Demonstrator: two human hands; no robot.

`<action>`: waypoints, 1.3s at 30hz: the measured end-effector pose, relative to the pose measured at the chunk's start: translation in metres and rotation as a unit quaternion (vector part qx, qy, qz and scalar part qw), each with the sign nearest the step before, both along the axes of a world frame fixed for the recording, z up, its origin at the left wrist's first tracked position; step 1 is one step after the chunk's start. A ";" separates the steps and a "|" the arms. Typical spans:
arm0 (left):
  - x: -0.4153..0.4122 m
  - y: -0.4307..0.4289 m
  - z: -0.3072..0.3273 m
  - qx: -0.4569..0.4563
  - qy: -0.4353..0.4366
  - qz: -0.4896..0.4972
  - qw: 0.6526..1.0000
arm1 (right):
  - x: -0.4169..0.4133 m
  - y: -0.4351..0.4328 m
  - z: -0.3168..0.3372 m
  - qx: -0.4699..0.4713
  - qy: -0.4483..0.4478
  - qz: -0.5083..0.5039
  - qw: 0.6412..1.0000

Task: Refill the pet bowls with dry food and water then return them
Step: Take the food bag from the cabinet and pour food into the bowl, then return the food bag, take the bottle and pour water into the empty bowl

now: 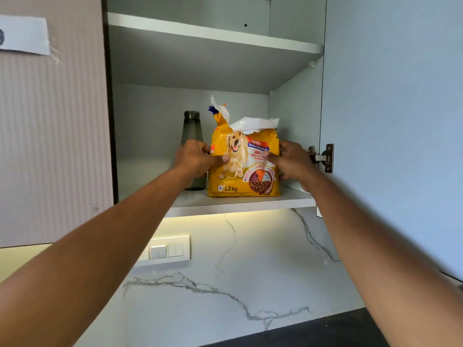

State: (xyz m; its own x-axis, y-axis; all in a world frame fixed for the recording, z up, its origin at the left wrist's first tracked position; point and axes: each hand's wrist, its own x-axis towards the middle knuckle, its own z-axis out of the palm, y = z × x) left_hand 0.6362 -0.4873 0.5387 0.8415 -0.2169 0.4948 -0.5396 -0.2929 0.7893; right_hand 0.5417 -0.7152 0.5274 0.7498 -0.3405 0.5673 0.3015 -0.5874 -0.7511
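A yellow bag of dry dog food (244,171) stands upright on the lower shelf (240,202) of an open wall cabinet; its top is torn open and crumpled. My left hand (194,159) grips the bag's left side with the thumb across the front. My right hand (292,160) holds the right side the same way. Both arms reach up from below. The bag's base rests on the shelf. No pet bowls are in view.
A dark translucent bottle (191,131) stands just left of the bag, partly behind my left hand. The cabinet door (390,121) hangs open on the right with its hinge (323,157). An upper shelf (213,33), a marble backsplash with switches (167,250) and a dark counter (325,331) lie around.
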 end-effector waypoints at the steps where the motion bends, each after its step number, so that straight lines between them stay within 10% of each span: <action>1: -0.004 0.003 0.000 0.010 0.025 -0.025 0.999 | -0.003 0.000 0.000 -0.003 0.012 0.030 0.999; 22: 0.046 -0.073 -0.010 0.202 -0.068 0.098 0.972 | 0.071 -0.030 0.005 -0.217 0.150 -0.086 0.961; 39: -0.036 -0.049 -0.032 0.112 -0.195 0.129 0.966 | 0.011 0.008 -0.015 -0.240 0.123 -0.129 0.954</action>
State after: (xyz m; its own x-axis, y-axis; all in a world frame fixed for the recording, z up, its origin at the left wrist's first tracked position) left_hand 0.6004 -0.5363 0.5065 0.6414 -0.1641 0.7495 -0.6693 -0.5973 0.4420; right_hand 0.5530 -0.7075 0.5128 0.8063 -0.2776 0.5224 -0.0502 -0.9120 -0.4070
